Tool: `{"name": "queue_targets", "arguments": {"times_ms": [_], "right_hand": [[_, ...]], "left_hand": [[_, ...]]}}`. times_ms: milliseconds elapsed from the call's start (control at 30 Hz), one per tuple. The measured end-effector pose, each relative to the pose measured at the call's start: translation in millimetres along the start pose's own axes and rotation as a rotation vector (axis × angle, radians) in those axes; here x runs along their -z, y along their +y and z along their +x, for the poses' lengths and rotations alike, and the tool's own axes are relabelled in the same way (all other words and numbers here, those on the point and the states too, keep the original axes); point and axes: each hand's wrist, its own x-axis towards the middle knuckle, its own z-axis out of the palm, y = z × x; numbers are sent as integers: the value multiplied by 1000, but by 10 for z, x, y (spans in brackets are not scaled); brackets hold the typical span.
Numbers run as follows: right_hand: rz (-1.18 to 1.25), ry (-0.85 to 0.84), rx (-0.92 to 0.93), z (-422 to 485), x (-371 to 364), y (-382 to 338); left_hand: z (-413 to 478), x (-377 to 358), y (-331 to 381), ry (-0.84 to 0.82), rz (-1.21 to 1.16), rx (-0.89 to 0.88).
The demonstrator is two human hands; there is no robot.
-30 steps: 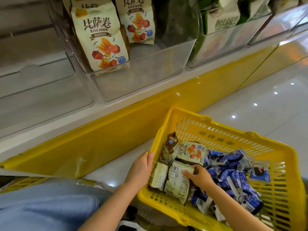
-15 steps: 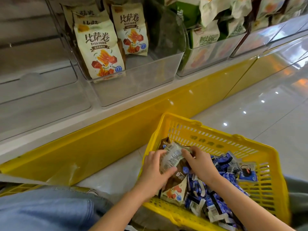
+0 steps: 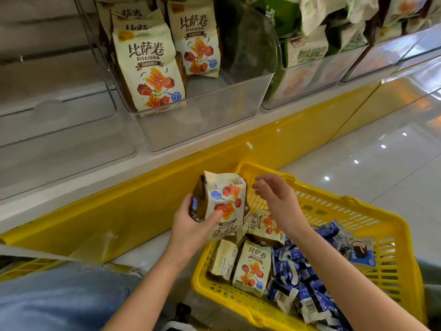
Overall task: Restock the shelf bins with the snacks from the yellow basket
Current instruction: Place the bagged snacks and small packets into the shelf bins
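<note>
Fingers [image 3: 185, 206] of the left hand [image 3: 191, 226] are wrapped round a cream and brown snack bag [image 3: 224, 199], thumb pressed on its printed front. The bag is upside down, held in the air over the near-left corner of the yellow basket [image 3: 358, 204]. Just beside it the right hand [image 3: 279, 199] hangs above the basket's far-left corner, fingers loosely bent and grasping nothing. More of the same bags [image 3: 253, 266] lie along the basket's left wall, and small blue packets [image 3: 305, 278] are heaped in the middle and toward the near edge. On the shelf above, a clear bin [image 3: 202, 123] has matching bags [image 3: 150, 68] standing at its left side. A neighbouring bin [image 3: 310, 87] to the right holds green and white packs.
</note>
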Motion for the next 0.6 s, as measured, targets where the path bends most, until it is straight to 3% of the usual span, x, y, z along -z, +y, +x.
{"name": "queue_targets", "arguments": {"times_ms": [100,200,300,600], "right_hand": [[-167,76,-101,131,-110,480],[-307,-81,-311,200,-354,939],[-210,-168,-477,260,-650,1202],[-292,-57,-555,327,-674,1528]], "left_hand": [[49,85,68,-9,-98,5],[95,113,78,-2,-118,13],[125,133,33,2,-106,35],[187,148,-61,22,-101,75]]}}
